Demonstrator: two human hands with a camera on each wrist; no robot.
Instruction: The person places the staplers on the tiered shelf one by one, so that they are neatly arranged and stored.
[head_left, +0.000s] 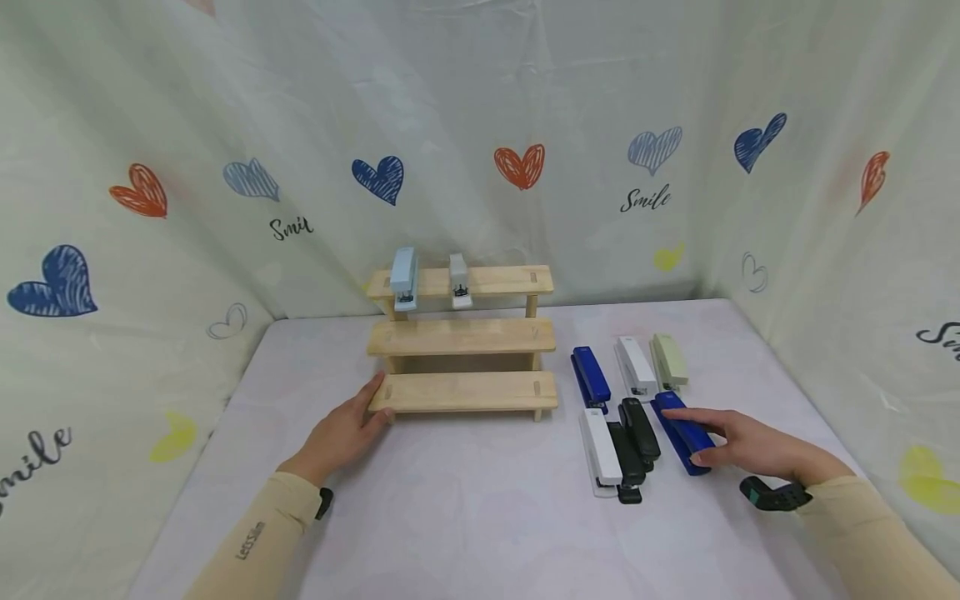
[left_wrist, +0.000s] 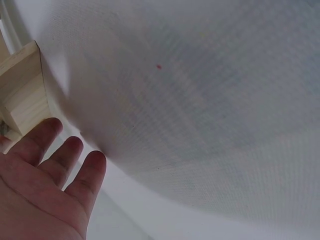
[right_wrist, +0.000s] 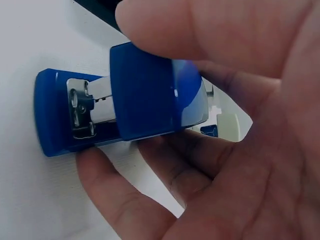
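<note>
On the right of the head view, my right hand [head_left: 757, 446] grips a dark blue stapler [head_left: 684, 433] with thumb and fingers on opposite sides. The right wrist view shows the blue stapler [right_wrist: 150, 95] from its front end, its metal base plate visible. My left hand [head_left: 348, 429] is at the left end of a three-tier wooden display rack [head_left: 465, 392], thumb by the front corner of the lowest shelf. Three fingers [left_wrist: 85, 185] of it are relaxed and spread in the left wrist view. A light blue stapler [head_left: 404, 275] and a grey stapler [head_left: 459, 279] stand on the top shelf.
Left of the gripped stapler lie another blue stapler [head_left: 591, 377], two white staplers [head_left: 635, 365], two black staplers [head_left: 639, 429] and a pale green stapler [head_left: 669, 360], close together. A white cloth [head_left: 450, 517] covers the table. Curtains [head_left: 585, 83] printed with hearts surround it.
</note>
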